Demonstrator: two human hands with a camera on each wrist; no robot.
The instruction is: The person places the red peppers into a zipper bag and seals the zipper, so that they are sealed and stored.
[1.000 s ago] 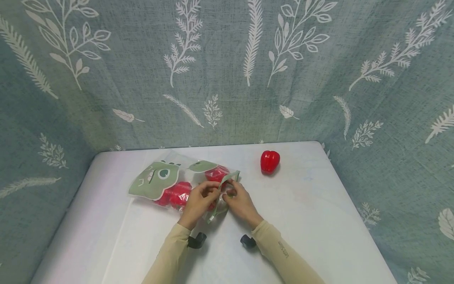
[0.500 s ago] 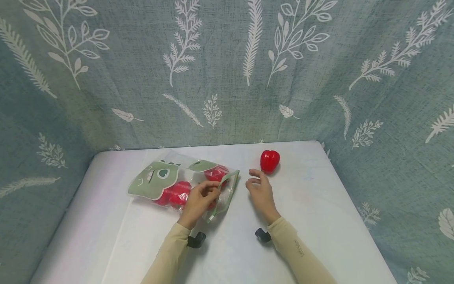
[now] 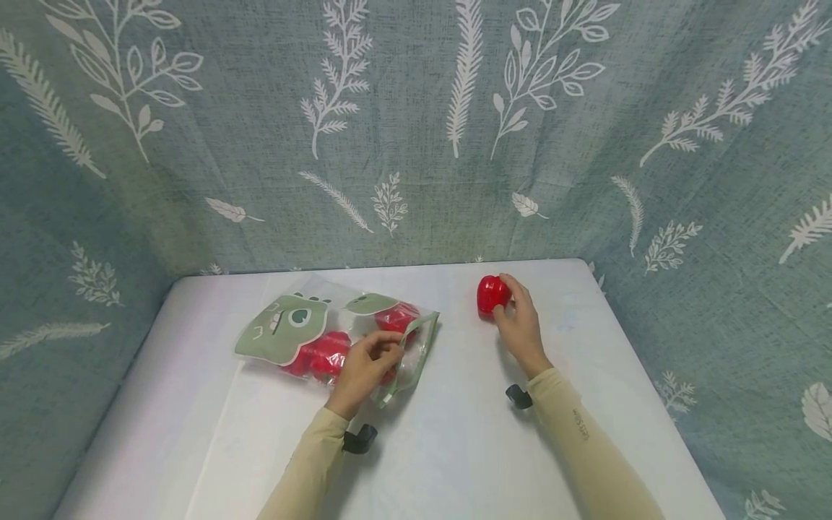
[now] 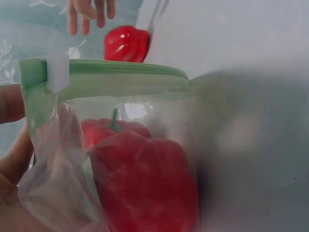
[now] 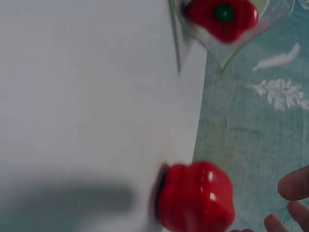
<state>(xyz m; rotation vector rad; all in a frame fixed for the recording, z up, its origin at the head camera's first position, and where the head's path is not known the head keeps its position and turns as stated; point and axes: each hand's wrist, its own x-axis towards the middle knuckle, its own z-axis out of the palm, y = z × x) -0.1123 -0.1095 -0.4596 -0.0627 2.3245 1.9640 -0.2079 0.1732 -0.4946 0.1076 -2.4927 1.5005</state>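
The loose red pepper [image 3: 490, 295] is smooth and glossy, the bag [image 3: 334, 321] clear, creased plastic. The backdrop [image 3: 416, 115] is matt woven cloth; the tabletop [image 3: 442, 448] seems smooth, though blur obscures its texture.

The right wrist view cuts off fingers [image 5: 301, 213] and loose pepper [image 5: 195, 199]; contact seems unclear.

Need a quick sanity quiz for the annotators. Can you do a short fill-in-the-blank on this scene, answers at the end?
1. The left hand holds a clear bag whose edge strip is coloured ____.
2. Next to the right hand is a loose pepper coloured ____.
3. In the head view, the loose pepper lies to the ____ (left/right) of the bag.

Missing words: green; red; right.
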